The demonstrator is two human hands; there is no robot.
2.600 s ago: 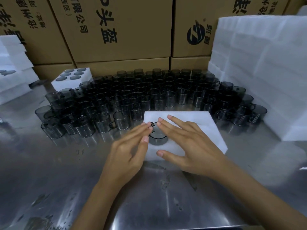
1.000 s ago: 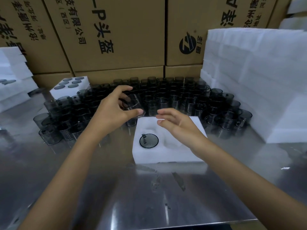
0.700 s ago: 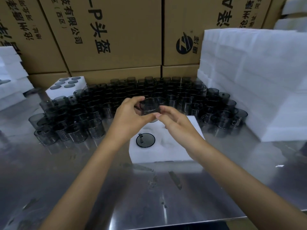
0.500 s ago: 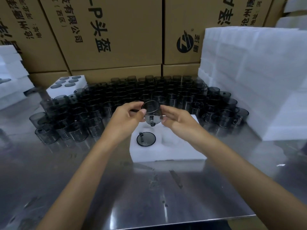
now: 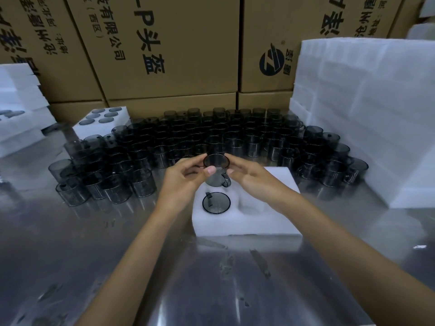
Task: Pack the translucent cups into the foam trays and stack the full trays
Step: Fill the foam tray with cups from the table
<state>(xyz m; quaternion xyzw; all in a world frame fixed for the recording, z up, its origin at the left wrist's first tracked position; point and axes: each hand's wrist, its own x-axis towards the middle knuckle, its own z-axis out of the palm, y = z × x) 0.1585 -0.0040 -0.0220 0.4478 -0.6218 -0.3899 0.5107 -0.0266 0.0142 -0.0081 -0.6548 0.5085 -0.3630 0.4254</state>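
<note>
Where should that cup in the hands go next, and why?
Probably lower the held cup into an empty pocket of the foam tray. Both the left hand and right hand hold it just above the tray, where only one packed cup sits so far.

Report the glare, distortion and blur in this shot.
Head view: overhead light glares off the steel table, smearing reflections; wide-angle lens bows the cardboard boxes outward; the white foam stack is washed out; far cups merge into a dark blur.
</note>
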